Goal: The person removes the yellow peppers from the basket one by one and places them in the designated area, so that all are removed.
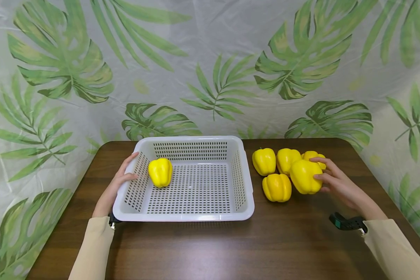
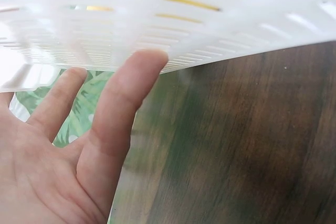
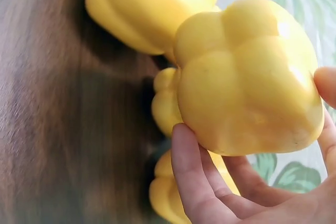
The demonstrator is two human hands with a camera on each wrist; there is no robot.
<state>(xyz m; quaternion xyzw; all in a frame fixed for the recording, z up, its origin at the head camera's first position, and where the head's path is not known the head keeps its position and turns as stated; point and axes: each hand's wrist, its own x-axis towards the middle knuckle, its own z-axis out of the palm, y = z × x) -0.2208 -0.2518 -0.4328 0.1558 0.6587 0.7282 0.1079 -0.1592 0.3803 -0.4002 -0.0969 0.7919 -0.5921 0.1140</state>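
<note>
My right hand (image 1: 339, 188) holds a yellow bell pepper (image 1: 305, 177) between thumb and fingertips. In the right wrist view, the held bell pepper (image 3: 249, 82) shows its lobed end, with fingers under and beside it. Several more yellow bell peppers (image 1: 277, 187) are grouped on the table just left of it, one partly hidden behind the held one. On the other side, my left hand (image 1: 113, 188) touches the left side of a white perforated plastic basket (image 1: 182, 217), thumb and fingers extended. One yellow bell pepper (image 1: 160, 172) lies inside the basket, near its left wall.
The dark brown wooden table (image 1: 210, 252) carries the basket left of centre and the loose peppers on the right. A leaf-patterned cloth (image 1: 224, 85) hangs behind the table. A black wrist strap (image 1: 348, 222) sits on the right wrist.
</note>
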